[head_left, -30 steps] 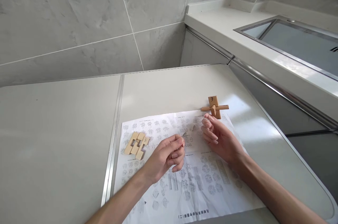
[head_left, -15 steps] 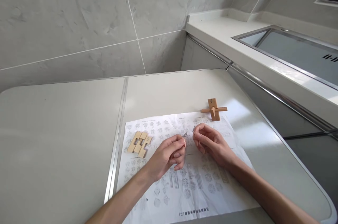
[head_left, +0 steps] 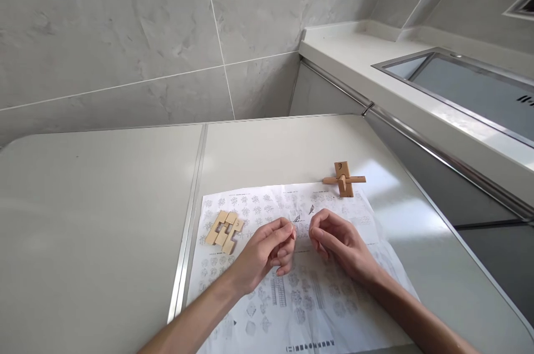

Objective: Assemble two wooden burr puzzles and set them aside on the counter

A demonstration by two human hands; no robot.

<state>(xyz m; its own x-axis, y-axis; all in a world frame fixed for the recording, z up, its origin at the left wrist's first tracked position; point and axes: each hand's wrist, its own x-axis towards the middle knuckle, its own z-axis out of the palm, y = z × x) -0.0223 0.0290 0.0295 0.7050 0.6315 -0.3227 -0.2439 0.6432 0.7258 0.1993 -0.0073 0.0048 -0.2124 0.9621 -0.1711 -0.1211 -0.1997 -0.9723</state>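
Note:
My left hand [head_left: 267, 251] and my right hand [head_left: 337, 240] rest close together on a printed instruction sheet [head_left: 300, 293], fingers curled inward, nothing visible in either. A flat cluster of pale wooden puzzle pieces [head_left: 225, 230] lies on the sheet left of my left hand. An assembled wooden cross puzzle [head_left: 344, 179] stands at the sheet's far right corner, beyond my right hand.
The sheet lies on a light grey table [head_left: 104, 204] with a metal seam [head_left: 189, 220] running front to back. A tiled wall stands behind. To the right is a white counter [head_left: 375, 59] with a sunken steel sink [head_left: 471, 79].
My right hand drew back from the cross puzzle toward my left hand and curled its fingers. The view shifted slightly; the puzzle pieces stayed put.

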